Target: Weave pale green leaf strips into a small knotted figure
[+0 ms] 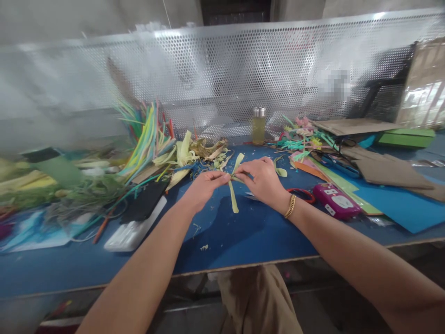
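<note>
Between both hands [205, 185] [262, 178], pinched leaf strips [233, 195] cross

Both hands meet over the blue table [243, 236]. The left hand [203, 185] and the right hand [262, 178] pinch a bundle of pale yellow-green leaf strips [233, 185] between their fingertips, one strip hanging down towards the table and another rising above the grip. A gold bracelet [290, 206] sits on the right wrist. Left of the hands lies a heap of coloured strips [149, 139]. A small bottle [258, 125] stands behind, before the perforated metal screen [222, 74]. A pink device [335, 200] lies right of the right wrist.
</note>
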`<state>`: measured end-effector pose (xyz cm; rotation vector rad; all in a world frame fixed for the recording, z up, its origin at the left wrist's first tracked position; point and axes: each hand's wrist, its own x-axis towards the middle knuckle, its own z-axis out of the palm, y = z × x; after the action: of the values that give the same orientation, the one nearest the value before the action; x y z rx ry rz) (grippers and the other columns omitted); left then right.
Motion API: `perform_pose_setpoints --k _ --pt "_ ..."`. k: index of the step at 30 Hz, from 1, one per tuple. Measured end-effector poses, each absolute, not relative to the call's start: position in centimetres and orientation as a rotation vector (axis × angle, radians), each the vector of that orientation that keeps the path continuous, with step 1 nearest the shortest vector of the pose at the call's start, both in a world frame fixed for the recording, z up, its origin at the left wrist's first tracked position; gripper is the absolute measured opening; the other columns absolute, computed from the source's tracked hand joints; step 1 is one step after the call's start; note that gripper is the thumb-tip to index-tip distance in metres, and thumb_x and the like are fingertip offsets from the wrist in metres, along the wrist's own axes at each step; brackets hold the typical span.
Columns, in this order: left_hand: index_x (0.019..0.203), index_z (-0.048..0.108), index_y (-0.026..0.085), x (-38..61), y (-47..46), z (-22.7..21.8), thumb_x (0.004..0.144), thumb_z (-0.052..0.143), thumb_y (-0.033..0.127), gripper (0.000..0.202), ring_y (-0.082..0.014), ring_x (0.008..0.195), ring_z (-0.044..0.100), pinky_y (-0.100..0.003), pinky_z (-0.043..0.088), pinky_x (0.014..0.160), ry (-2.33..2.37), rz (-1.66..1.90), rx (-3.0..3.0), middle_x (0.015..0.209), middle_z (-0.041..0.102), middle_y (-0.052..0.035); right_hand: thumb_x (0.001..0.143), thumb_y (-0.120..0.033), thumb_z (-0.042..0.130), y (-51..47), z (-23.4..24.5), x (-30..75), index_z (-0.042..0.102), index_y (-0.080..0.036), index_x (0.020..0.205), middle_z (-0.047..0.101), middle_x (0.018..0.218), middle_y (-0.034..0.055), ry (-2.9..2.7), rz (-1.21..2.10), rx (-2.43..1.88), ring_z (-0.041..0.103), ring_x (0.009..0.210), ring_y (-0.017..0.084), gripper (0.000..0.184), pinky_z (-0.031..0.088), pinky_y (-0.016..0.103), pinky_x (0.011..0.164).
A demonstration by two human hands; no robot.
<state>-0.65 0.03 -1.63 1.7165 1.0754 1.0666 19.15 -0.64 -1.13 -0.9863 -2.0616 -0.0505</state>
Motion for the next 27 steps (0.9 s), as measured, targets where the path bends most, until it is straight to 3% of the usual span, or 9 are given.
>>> perform_pose_setpoints --k 8,18,27 --pt "0.085 0.074 0.021 -0.7 0.2 -1.8 0.081 0.066 0.045 0.026 -0.0196 0.084 0.063 -0.033 0.046 0.08 1.035 1.083 1.715 0.086 0.073 -0.0043 0.093 -0.03 0.057 -0.7 -1.1 19.2 0.068 -0.025 0.083 0.072 0.08 -0.0001 -2.062 -0.122 -0.987 0.059 0.079 0.018 0.016 0.025 0.037 0.086" --pt "0.079 0.072 0.021 -0.7 -0.2 -1.5 0.078 0.067 0.047 0.026 -0.0181 0.079 0.059 -0.032 0.044 0.076 1.061 1.074 1.769 0.08 0.069 -0.0015 0.093 -0.03 0.057 -0.9 -1.2 19.0 0.068 -0.025 0.082 0.071 0.082 -0.0003 -2.077 -0.179 -0.987 0.057 0.081 0.018 0.016 0.024 0.039 0.086" --pt "0.08 0.068 0.017 -0.4 -0.7 -0.7 0.075 0.067 0.036 0.02 -0.0161 0.073 0.052 -0.029 0.04 0.07 1.034 1.016 1.863 0.073 0.06 0.0004 0.094 -0.03 0.054 -1.2 -1.0 19.1 0.07 -0.025 0.083 0.071 0.082 -0.0005 -2.1 -0.211 -1.012 0.056 0.083 0.018 0.02 0.024 0.039 0.087"
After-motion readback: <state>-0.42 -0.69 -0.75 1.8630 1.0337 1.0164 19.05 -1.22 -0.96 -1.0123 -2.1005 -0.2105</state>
